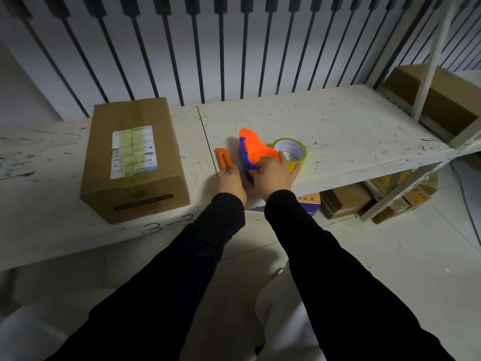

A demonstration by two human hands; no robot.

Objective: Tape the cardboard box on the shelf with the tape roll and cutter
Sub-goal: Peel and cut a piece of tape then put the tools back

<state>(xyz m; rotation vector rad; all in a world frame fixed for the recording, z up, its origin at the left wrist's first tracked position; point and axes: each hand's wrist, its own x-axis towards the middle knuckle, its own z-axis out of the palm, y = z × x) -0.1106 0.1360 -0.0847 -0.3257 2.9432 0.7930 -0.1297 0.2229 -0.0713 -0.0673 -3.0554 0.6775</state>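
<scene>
A brown cardboard box (134, 160) with a white label and a yellowish tape strip along its top stands on the white shelf (351, 126), left of my hands. My left hand (231, 179) rests on the near end of a small orange cutter (223, 158) lying flat on the shelf. My right hand (274, 173) grips an orange and blue tape dispenser (253, 149), its fingers also touching the yellow tape roll (291, 152) just right of it. Whether the roll sits in the dispenser I cannot tell.
Dark vertical bars (221, 48) run behind the shelf. A shelf post (432, 56) and another cardboard box (437, 97) stand at the right. Several boxes (346, 201) sit on the floor under the shelf. "3-3" is written on the shelf's front edge.
</scene>
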